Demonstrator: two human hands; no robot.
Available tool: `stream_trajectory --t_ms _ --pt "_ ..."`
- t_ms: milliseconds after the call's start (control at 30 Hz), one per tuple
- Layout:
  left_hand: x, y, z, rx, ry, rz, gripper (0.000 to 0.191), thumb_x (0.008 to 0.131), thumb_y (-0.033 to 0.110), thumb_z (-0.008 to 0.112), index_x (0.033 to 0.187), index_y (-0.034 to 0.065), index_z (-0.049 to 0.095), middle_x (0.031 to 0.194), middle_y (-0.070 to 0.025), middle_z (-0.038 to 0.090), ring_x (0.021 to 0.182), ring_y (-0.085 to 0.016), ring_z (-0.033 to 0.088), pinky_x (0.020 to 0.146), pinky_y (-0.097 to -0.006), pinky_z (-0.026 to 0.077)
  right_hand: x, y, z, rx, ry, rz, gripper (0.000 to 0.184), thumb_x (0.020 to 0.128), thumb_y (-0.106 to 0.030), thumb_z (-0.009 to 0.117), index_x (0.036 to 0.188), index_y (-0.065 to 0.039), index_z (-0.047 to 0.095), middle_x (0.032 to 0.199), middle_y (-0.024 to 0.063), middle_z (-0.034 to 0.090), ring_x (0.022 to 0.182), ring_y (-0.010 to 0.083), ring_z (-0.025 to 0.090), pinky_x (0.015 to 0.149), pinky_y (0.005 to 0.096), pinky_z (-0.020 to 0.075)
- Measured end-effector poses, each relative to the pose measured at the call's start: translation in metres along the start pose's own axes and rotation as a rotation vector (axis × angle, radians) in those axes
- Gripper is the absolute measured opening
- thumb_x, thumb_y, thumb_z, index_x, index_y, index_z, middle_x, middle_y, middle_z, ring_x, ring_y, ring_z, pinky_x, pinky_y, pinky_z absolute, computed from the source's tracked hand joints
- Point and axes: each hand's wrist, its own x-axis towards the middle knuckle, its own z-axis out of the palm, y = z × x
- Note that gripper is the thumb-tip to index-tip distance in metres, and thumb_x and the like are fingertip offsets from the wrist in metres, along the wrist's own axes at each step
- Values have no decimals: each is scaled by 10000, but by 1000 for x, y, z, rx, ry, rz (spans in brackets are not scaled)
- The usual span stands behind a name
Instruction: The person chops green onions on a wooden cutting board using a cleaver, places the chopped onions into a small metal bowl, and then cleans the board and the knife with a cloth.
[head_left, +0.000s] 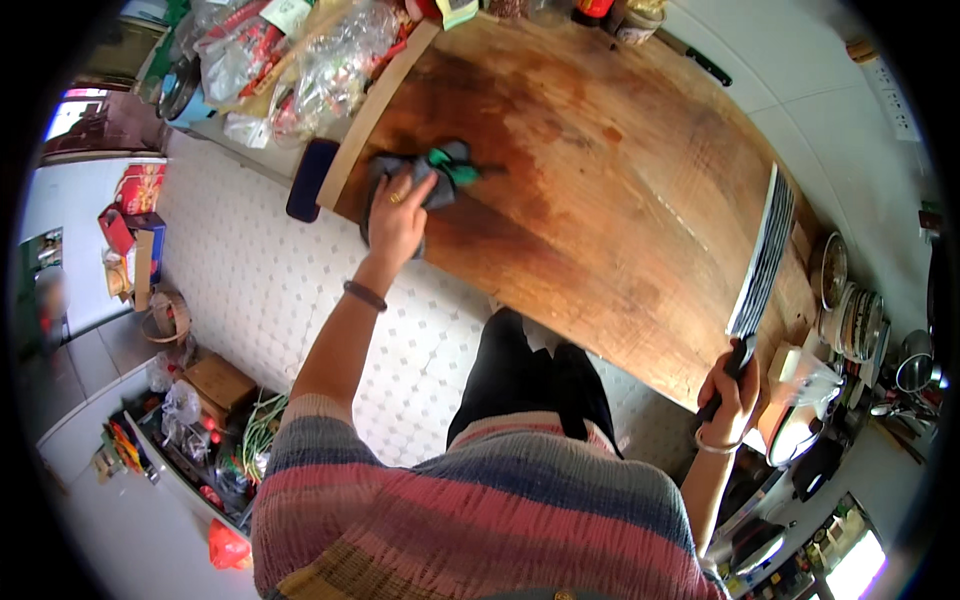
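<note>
My left hand (398, 217) presses on a crumpled dark grey cloth (440, 187) near the left end of a large wooden board (600, 150). A green piece (454, 166) shows in the cloth's folds, and part of the cloth hangs over the board's near edge. My right hand (731, 397) grips the black handle of a bench brush (763, 255) with black-and-white bristles. The brush points away from me over the board's right end. Dark, damp-looking patches mark the wood around the cloth and beyond it.
A dark smartphone (311, 180) lies beside the board's raised wooden lip (379, 112). Plastic bags (330, 75) crowd the far left. A black-handled knife (709, 67) lies along the wall edge. Stacked plates (855, 319) and a bowl (828, 270) stand at the right.
</note>
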Motion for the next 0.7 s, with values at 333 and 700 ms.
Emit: stream_trajectory --t_ms 333,700 --pt "199 -2 107 175 230 -223 430 797 124 534 1216 38 570 1321 -232 473 1220 -386 435 1030 -447 343 -17 21 -31 154 182 96 425 764 26 513 1185 49 462 767 51 510 459 96 442 389 210 361" --pt "134 232 148 -789 -263 627 249 742 11 535 902 95 706 815 -126 641 784 -300 603 722 -393 480 -18 18 -41 128 205 90 414 763 11 521 1168 62 454 775 55 507 469 101 452 409 213 370"
